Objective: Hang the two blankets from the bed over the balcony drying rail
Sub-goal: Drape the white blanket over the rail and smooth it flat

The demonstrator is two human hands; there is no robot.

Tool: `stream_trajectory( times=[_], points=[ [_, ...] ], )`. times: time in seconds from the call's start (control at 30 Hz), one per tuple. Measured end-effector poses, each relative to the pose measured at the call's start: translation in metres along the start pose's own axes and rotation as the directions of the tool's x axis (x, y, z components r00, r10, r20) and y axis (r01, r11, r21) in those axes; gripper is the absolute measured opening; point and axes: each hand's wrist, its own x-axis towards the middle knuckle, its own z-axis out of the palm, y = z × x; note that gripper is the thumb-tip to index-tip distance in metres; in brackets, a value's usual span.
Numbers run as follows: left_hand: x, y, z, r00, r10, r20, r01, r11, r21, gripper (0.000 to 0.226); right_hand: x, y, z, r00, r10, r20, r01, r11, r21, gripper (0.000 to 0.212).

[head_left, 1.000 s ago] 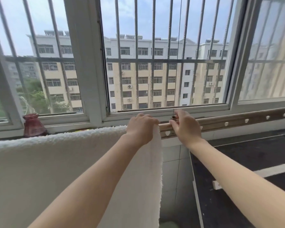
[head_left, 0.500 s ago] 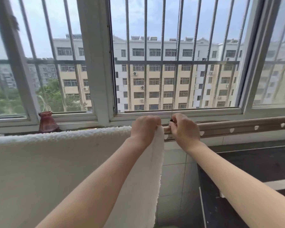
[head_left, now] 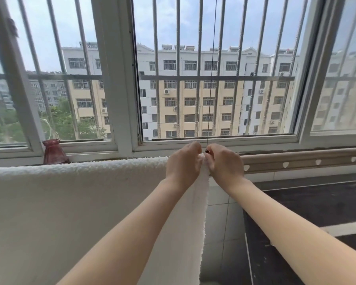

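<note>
my left hand is curled over the top fold of the white blanket, right where it crosses the drying rail. my right hand is just beside it, fingers curled in and pinching the blanket's end edge. the fingertips are tucked out of my sight, so i judge that grip from how the knuckles sit. the blanket lies over the rail and hangs down below it, covering everything to the left of my hands; the rail to the right of them is bare. only this one blanket shows, so i take it the second has yet to go up.

the step now, as i read it, is squaring off this end. i want to tug the edge flat along the rail so the fold sits even and the front doesn't outweigh the back and slide off. small pulls, both hands together, no bunching at the corner.

a thin hanging wire comes straight down onto the rail between my hands, and the fluffy pile could snag on its clip. behind the rail, at its left, a red vase stands on the sill, near enough to knock with a careless flick. below the bare stretch of rail is a dark counter, which a long blanket hung there may drape onto.
</note>
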Motion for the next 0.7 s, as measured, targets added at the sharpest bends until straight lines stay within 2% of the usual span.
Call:
stream_trajectory(
  times=[0.1,0.2,0.37,0.57,0.7],
  points=[
    [-0.004,-0.003,0.001,1.0,0.018,-0.018,-0.017,0.999,0.031,0.013,-0.003,-0.002,0.001,1.0,-0.005,0.008,0.004,0.998,0.069,0.021],
    [-0.01,-0.014,0.0,0.998,0.028,-0.056,-0.023,0.995,0.094,0.024,-0.011,-0.005,0.004,0.998,-0.031,-0.046,0.035,0.996,0.083,0.031],
    [-0.026,-0.044,-0.012,0.993,-0.116,0.004,0.108,0.939,0.326,0.052,-0.018,-0.025,0.01,0.961,-0.265,-0.077,0.268,0.963,0.035,0.025],
    [-0.055,-0.085,-0.042,0.98,-0.198,-0.017,0.189,0.9,0.393,0.063,-0.021,-0.067,0.036,0.932,-0.36,0.043,0.359,0.933,0.02,0.033],
    [-0.081,-0.122,-0.077,0.961,-0.274,-0.031,0.259,0.861,0.438,0.067,-0.029,-0.11,0.053,0.912,-0.405,0.071,0.398,0.913,0.092,0.039]
  ],
)
